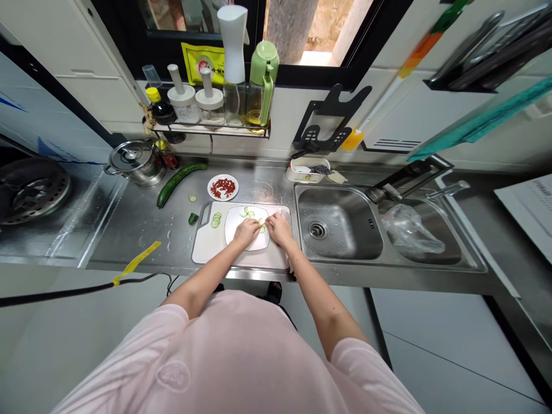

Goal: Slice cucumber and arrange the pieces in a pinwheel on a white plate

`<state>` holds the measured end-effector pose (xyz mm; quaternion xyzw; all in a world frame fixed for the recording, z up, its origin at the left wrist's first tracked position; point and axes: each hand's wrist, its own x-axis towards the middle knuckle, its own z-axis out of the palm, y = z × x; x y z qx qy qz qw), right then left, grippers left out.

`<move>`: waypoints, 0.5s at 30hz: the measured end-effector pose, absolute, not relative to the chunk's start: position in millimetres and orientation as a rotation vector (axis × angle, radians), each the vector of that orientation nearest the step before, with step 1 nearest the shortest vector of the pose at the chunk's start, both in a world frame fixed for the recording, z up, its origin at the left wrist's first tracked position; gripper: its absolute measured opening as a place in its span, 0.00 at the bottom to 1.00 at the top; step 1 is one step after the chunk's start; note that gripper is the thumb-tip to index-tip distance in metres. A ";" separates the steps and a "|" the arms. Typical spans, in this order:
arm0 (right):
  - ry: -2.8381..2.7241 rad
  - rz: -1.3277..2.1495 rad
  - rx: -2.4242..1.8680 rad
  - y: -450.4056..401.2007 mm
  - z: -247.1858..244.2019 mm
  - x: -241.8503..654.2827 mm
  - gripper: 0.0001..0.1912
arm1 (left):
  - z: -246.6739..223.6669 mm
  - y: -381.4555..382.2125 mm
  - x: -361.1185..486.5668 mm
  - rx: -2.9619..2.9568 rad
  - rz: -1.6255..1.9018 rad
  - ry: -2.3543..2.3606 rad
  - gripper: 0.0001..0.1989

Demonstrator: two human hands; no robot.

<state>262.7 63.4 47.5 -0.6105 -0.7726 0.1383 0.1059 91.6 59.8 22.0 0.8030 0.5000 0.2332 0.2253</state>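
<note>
**Q:** Slices, where?

**A:** Cucumber slices [249,212] curve across a white oval plate [233,225], upper left to lower right, ahead of both hands; right hand [280,228] nearer the far end.

**Q:** Fingers?

**A:** Right and left hand [247,232] bunched narrow, fingers [269,219] at the slices. Holding one? Cannot tell.

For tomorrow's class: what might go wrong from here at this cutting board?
The left hand and right hand rest on a white oval sheet atop a cutting board; water drops on the steel counter might let the board slip. A cucumber piece lying on bare steel beside the board could get knocked off or dirtied. The board's near edge sits close to the counter front, so a hard push might tip it.
</note>
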 end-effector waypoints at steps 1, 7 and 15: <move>-2.244 0.403 -1.805 62.0 47.3 264.7 0.13 | 22.4 59.7 91.3 2.220 0.637 1.379 0.11; -2.277 0.377 -1.803 55.1 48.2 271.3 0.10 | 21.0 60.2 92.1 2.245 0.655 1.392 0.10; -2.338 0.324 -1.840 56.3 49.8 266.7 0.12 | 9.9 62.2 91.0 2.405 0.722 1.392 0.09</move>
